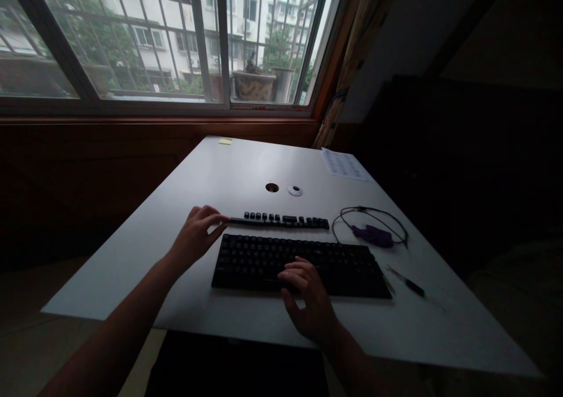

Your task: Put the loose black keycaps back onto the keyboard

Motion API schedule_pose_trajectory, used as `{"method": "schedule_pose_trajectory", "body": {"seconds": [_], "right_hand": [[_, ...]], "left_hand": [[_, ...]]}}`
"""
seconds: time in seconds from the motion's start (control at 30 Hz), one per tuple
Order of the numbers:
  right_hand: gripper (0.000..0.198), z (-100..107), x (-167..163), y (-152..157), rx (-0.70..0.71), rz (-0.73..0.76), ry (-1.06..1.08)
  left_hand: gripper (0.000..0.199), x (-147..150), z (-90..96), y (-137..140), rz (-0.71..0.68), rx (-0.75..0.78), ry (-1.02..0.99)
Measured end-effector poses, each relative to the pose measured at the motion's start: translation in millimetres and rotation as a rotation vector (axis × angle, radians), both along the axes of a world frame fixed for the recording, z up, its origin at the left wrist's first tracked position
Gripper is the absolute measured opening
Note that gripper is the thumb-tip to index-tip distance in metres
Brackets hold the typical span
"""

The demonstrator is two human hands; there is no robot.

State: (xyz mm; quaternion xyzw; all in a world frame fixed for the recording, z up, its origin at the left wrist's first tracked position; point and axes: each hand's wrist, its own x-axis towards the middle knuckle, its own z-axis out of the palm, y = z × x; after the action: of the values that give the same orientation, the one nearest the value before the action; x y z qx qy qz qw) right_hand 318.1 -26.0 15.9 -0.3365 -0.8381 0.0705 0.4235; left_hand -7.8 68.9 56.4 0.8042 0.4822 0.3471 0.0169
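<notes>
A black keyboard (259, 262) lies near the front of the white table. Behind it, loose black keycaps (281, 223) are lined up in two rows, the front one closely packed. My left hand (197, 233) is at the left end of the front row, thumb and forefinger pinched on what looks like a keycap there. Over the keyboard's lower middle is my right hand (310, 300), fingers slightly bent and apart, fingertips on or just above the bottom keys. The palm and fingers hide some keys. Nothing shows in its grasp.
To the right lie a purple cloth-like item (373, 236) with a looped black cable (398, 224), and a thin tool with a dark handle (414, 287). Farther back on the white table (246, 168) are a cable hole (272, 187), its round cover (295, 191), printed paper (345, 165) and a yellow note (226, 141).
</notes>
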Motion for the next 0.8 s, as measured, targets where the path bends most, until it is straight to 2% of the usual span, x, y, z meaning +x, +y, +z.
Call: {"method": "schedule_pose_trajectory", "body": {"seconds": [0.17, 0.3, 0.6, 0.8], "right_hand": [[0.042, 0.0, 6.5, 0.5, 0.014, -0.088, 0.108], [0.040, 1.1, 9.7, 0.5, 0.010, -0.127, 0.157], [0.039, 0.1, 11.9, 3.4, -0.002, -0.151, 0.206], [0.043, 0.1, 12.7, 2.9, -0.029, -0.143, 0.226]], "left_hand": [[0.015, 19.0, -0.2, 61.5, -0.053, -0.058, 0.194], [0.013, 28.6, -7.7, 89.7, -0.077, -0.107, 0.261], [0.015, 38.4, -13.2, 107.1, -0.130, -0.159, 0.338], [0.007, 40.1, -17.0, 112.8, -0.140, -0.161, 0.350]]}}
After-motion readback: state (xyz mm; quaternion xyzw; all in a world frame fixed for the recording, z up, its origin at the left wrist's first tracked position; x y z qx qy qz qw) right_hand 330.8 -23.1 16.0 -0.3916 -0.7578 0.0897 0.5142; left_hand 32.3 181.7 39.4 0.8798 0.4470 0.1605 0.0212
